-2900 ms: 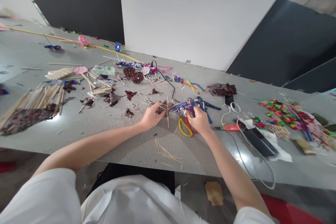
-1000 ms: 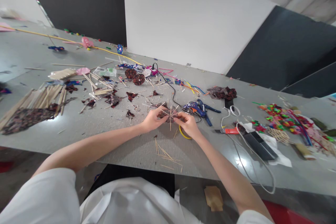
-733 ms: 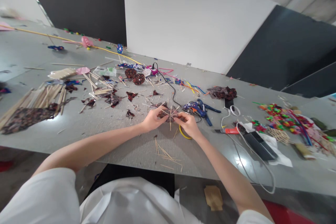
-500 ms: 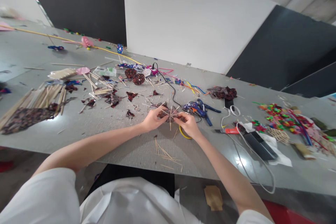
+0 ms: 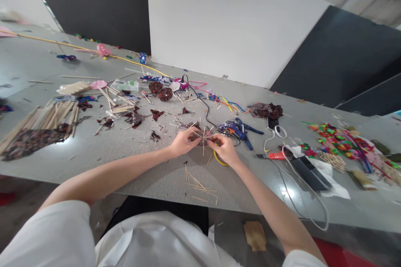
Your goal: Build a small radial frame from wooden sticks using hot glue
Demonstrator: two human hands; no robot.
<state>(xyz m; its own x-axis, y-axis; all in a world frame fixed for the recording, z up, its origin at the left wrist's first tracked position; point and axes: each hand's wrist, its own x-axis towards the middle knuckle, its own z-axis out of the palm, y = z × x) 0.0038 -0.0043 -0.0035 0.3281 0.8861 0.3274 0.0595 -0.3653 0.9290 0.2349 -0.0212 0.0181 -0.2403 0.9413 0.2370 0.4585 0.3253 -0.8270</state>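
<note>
Nothing much has shifted since a moment ago: both hands stay pinched on the stick wheel [image 5: 203, 135] at the middle of the grey surface [image 5: 94, 150]. Left hand [image 5: 182, 142] and right hand [image 5: 224, 149] curl inward, fingertips closed on its rim, forearms angled in. Glue gun [image 5: 236, 127] lies just right; sticks [image 5: 197, 182] lie near the front edge. White and dark wall panels stand behind.
</note>
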